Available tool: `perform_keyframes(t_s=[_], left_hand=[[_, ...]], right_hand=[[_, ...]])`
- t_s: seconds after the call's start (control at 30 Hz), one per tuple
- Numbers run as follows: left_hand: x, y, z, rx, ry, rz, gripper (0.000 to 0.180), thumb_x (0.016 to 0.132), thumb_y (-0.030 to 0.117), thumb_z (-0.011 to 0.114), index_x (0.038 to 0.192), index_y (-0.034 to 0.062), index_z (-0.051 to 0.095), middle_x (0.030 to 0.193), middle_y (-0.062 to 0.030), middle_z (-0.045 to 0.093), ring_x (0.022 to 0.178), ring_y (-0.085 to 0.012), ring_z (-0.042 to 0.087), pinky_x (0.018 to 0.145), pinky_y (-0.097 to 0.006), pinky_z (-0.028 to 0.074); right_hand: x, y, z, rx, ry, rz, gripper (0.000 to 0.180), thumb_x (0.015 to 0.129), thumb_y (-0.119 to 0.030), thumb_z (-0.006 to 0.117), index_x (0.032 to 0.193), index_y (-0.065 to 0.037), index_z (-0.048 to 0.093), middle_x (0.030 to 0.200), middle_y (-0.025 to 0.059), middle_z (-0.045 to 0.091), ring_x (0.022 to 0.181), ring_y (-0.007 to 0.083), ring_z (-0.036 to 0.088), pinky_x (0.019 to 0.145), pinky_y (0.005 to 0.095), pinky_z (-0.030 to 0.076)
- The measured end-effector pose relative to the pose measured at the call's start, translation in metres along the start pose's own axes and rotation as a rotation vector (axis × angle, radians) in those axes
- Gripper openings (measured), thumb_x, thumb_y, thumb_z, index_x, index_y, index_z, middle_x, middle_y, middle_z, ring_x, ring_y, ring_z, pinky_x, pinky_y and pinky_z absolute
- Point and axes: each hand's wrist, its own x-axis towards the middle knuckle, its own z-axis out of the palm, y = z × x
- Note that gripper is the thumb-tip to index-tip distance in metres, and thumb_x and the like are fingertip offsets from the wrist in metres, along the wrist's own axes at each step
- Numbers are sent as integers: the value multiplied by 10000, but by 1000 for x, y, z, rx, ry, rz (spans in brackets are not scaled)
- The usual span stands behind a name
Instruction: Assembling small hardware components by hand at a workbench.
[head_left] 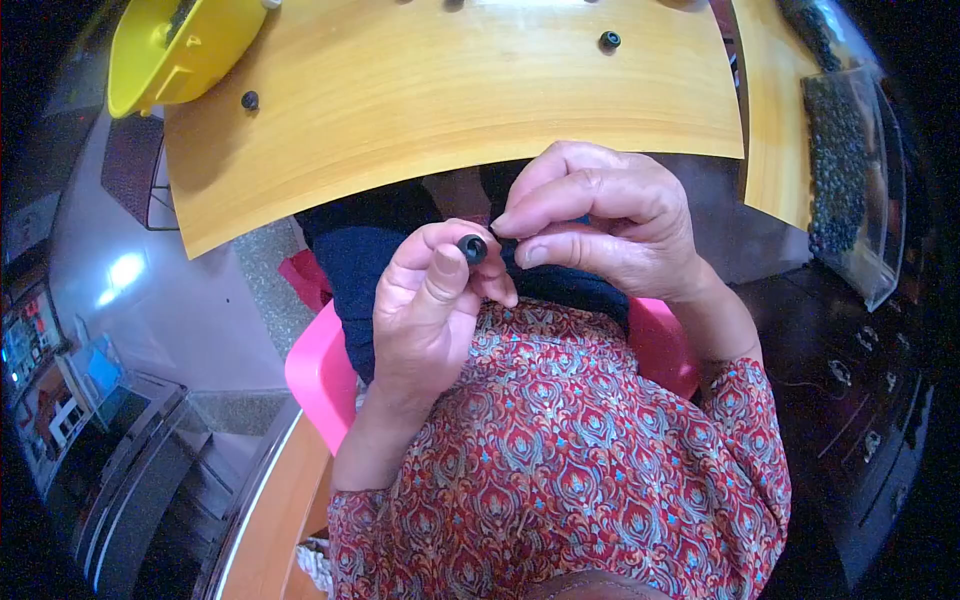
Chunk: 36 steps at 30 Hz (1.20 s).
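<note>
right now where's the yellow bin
In the head view, the yellow bin is upper left, at the left edge of the wooden table, near a small black piece.

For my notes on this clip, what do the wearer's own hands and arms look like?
The left hand and right hand are ungloved, with no rings or wristwear visible. The forearms are bare below the left sleeve and right sleeve, both red with a repeating ornamental print in blue and pale tones.
</note>
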Motion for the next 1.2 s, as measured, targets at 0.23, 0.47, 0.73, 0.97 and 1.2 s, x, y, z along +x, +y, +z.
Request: perform_keyframes(t_s=[0.23, 0.47, 0.73, 0.97, 1.2], left_hand=[[0, -4, 10, -82, 76, -25, 262, 944, 239, 554, 1096, 27, 573, 904, -93, 636, 745, -165, 590, 707, -319, 496], [0, -3, 17, -93, 88, -94, 240, 932, 229, 579, 1068, 32, 596, 911, -71, 644, 738, -154, 596, 688, -297, 499], [-1, -2, 19, -59, 115, -91, 248, 919, 242, 601, 1040, 26, 604, 881, -50, 639, 742, -122, 599, 674, -263, 491], [-1, -5, 7, -19, 4, -90, 288, 930, 250, 569, 1131, 45, 585, 1018, -89, 623, 815, -199, 587, 693, -340, 489], [1, -2, 20, -25, 101, -61, 227, 919, 220, 604, 1021, 18, 615, 845, -32, 627, 732, -93, 584, 672, -232, 475]], right_hand=[[1, -3, 7, -171, 98, -152, 272, 705, -18, 757, 965, 17, 688, 860, 120, 673, 760, 227, 652, 664, 296, 504], [2, -2, 4, -221, 128, -228, 255, 648, -68, 807, 842, -1, 655, 785, 96, 647, 697, 219, 617, 606, 309, 465], [3, -1, 5, -161, 99, -205, 259, 619, -102, 829, 789, -16, 654, 716, 57, 585, 646, 186, 552, 564, 298, 415], [4, -2, 5, -127, 88, -133, 294, 581, -140, 850, 768, -22, 656, 711, 55, 583, 646, 177, 548, 555, 280, 406], [4, -2, 4, -142, 67, -133, 313, 571, -157, 856, 774, -24, 658, 718, 63, 596, 647, 181, 568, 551, 282, 421]])
